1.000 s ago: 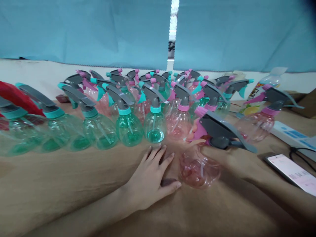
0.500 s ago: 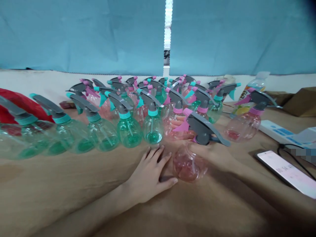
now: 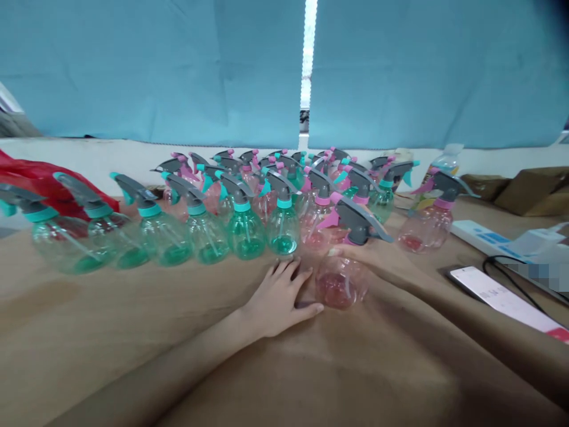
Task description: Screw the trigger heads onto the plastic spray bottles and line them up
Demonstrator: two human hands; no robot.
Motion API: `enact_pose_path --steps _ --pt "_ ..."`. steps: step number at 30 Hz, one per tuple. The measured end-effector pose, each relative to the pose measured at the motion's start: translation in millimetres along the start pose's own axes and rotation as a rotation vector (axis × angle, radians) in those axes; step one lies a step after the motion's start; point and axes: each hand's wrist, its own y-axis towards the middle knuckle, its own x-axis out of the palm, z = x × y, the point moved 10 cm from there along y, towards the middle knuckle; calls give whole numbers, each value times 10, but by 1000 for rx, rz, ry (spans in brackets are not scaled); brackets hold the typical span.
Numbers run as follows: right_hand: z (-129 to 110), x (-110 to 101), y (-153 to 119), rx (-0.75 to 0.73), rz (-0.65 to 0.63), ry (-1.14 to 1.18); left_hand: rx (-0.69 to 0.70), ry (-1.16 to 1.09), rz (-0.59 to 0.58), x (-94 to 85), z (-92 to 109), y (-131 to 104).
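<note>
A pink spray bottle (image 3: 341,283) with a grey and pink trigger head stands in front of me, a little tilted. My right hand (image 3: 371,256) is closed around its neck just under the trigger head, the thumb in front and the other fingers mostly hidden behind. Left of this bottle, my left hand (image 3: 278,299) lies on the table with fingers spread and nothing in it. Beyond its fingertips is a clear green spray bottle (image 3: 283,228), the right end of a front row of green bottles (image 3: 213,240). Another pink spray bottle (image 3: 315,222) stands just behind the held one.
More pink and green spray bottles crowd together at the back. Off to the right are a lone pink spray bottle (image 3: 427,225), a white power strip (image 3: 478,240), a lit phone (image 3: 502,299) and cardboard boxes (image 3: 536,190). A red bag (image 3: 48,181) lies at far left.
My view has shifted a little, so more of the left row shows. The right hand's fingers, earlier stretched out behind the trigger, are now lower and hidden. My left hand stays flat.
</note>
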Motion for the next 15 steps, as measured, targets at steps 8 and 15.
enact_pose_path --steps 8,15 --pt "18 2 -57 -69 -92 122 11 8 6 -24 19 -2" --pt "207 14 -208 73 -181 30 0 14 15 -32 27 -6"
